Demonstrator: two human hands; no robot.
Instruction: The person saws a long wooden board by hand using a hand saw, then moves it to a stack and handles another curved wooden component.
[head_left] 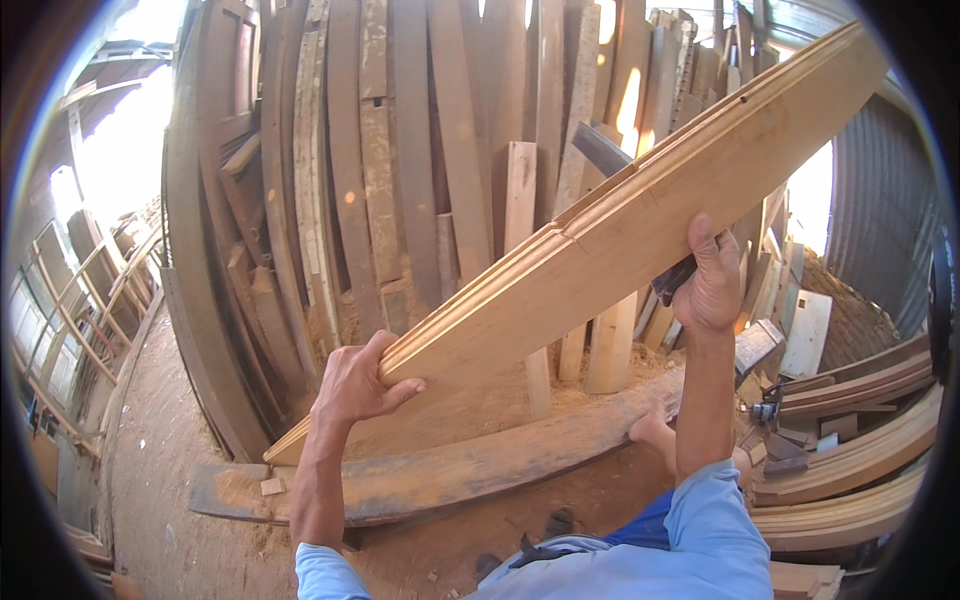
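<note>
The left hand (352,385) grasped the board (570,290) over its upper edge, thumb on the face; the right hand (712,285) gripped its lower edge farther up, a dark thing (673,280) partly hidden beside the palm. The board slanted up rightward above a beam (440,485), before upright planks (412,150).
</note>
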